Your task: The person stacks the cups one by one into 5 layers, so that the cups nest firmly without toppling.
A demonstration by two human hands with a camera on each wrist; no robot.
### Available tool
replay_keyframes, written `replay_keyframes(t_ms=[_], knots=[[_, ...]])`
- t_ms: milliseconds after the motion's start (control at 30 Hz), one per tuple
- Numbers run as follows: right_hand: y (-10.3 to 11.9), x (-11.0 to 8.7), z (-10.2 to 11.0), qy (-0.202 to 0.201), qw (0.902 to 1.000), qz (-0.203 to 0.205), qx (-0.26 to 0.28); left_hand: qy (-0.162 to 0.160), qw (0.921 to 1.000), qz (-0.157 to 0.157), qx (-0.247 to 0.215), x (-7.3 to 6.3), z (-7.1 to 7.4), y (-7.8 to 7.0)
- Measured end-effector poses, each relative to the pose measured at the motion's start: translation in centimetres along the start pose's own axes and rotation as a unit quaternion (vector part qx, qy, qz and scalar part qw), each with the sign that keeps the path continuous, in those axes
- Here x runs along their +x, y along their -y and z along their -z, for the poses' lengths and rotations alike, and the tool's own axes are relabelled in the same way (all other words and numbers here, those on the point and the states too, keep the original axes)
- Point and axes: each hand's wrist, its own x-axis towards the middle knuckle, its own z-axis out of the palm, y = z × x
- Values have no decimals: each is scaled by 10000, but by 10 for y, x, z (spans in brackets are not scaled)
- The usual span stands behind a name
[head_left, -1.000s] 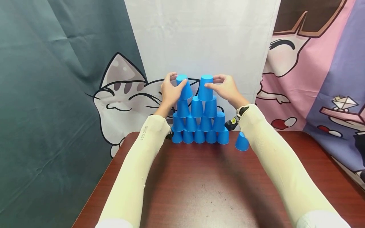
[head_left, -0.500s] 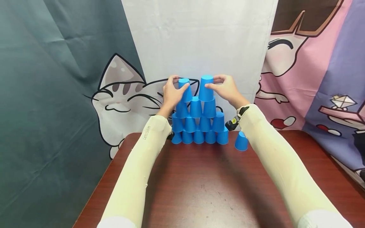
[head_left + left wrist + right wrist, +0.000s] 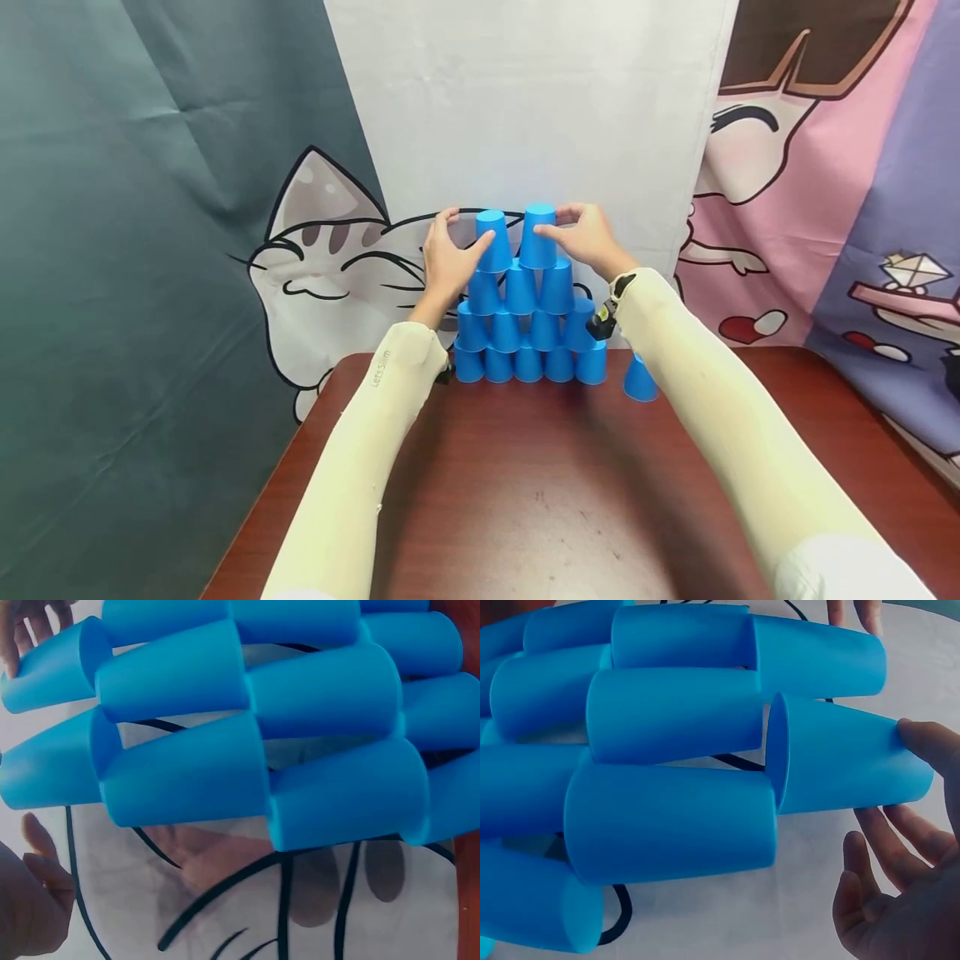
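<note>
Blue cups stand upside down in a stepped wall [image 3: 521, 329], with three in its third tier. Above that tier, the left upper cup [image 3: 492, 242] rests across two cups. My left hand [image 3: 447, 265] is spread beside this cup; in the left wrist view a gap shows between the hand's visible part [image 3: 34, 904] and the cup [image 3: 56, 765]. My right hand [image 3: 591, 239] pinches the right upper cup [image 3: 538, 242] near its narrow end, thumb on the near side. The right wrist view shows fingers beneath that cup [image 3: 840, 761], whose rim meets the tier below.
A single blue cup [image 3: 640, 381] stands upside down right of the wall, partly behind the right sleeve [image 3: 675, 367]. The brown table [image 3: 510, 467] ends just behind the cups, where a printed cloth [image 3: 540, 100] hangs.
The left upper cup has come down and rightward onto the third tier, and my left fingers have spread away from it. My right hand has shifted its cup slightly left and down.
</note>
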Motion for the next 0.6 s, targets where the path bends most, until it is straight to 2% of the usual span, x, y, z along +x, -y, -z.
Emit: replay_keyframes(t_ms=[133, 300, 433, 533, 600], knots=[[-7, -1, -3, 89, 9999, -2, -46, -132, 9998, -6, -116, -7, -2, 9], [-6, -5, -1, 216, 9997, 54, -34, -271, 9994, -109, -210, -15, 1, 18], [-12, -16, 16, 207, 9996, 155, -109, -190, 9997, -33, -151, -28, 7, 25], [-33, -30, 37, 104, 9983, 310, -487, -12, 9999, 99, -100, -43, 9, 30], [-54, -41, 51, 145, 9972, 246, -694, 113, 9995, 251, -178, -55, 8, 33]])
